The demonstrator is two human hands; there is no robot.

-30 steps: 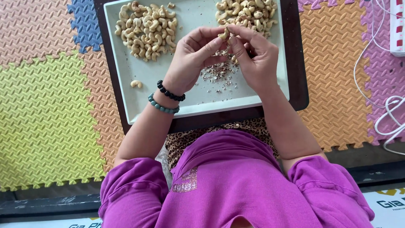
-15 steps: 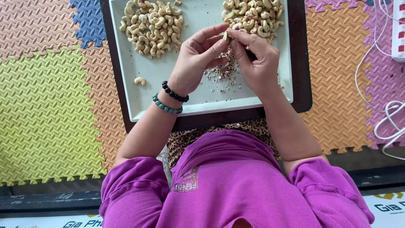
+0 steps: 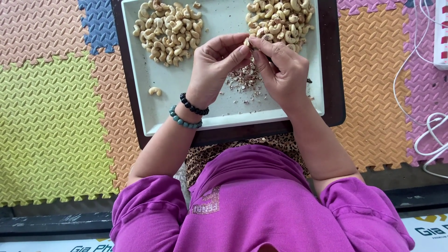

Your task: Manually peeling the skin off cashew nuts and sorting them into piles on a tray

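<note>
My left hand (image 3: pixel 212 70) and my right hand (image 3: pixel 280 70) meet over a pale rectangular tray (image 3: pixel 158 109), fingertips pinched together on one cashew nut (image 3: pixel 248 43). The nut is mostly hidden by my fingers. Under my hands lies a small heap of brownish skin flakes (image 3: pixel 242 80). A pile of cashews (image 3: pixel 167 31) sits at the tray's far left and another pile (image 3: pixel 277 21) at its far right. One lone cashew (image 3: pixel 155 91) lies near the tray's left side. Two bead bracelets (image 3: pixel 189 112) circle my left wrist.
The tray rests on a dark board (image 3: pixel 335 70) across my lap. Coloured foam floor mats (image 3: pixel 51 112) surround it. White cables (image 3: pixel 427 130) and a white power strip (image 3: pixel 441 32) lie at the right edge.
Both hands stay together over the flakes, fingers shifting slightly on the nut. The view drifted a little, so the tray sits slightly further right and lower than a second ago.
</note>
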